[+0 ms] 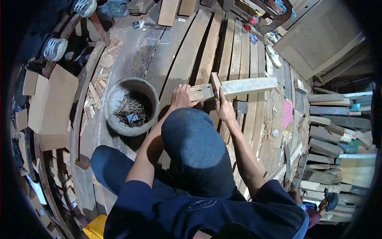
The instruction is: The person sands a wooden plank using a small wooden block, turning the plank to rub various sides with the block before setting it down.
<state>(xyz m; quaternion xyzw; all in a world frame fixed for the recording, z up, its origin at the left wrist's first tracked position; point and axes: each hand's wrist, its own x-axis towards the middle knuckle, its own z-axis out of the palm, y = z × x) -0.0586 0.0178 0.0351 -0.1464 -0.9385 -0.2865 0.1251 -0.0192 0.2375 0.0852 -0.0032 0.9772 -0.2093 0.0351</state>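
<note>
A short length of sawn wood (250,85) lies crosswise over the floor planks, just beyond my raised knee. Its left part is browner and its right part paler. My left hand (182,96) is closed around its left end. My right hand (225,109) grips a short wooden stick (215,83), which crosses the middle of the length; whether the two touch is unclear. Left of my left arm stands a grey bucket (155,99). Inside it are many nails (128,106) and a small bluish block (132,118).
An open cardboard box (55,103) is at left, beside wood scraps. A person's shoes (55,49) show at upper left. Stacked timber (326,131) lines the right, with another person (324,205) at lower right. Gaps run between the floor planks (187,51).
</note>
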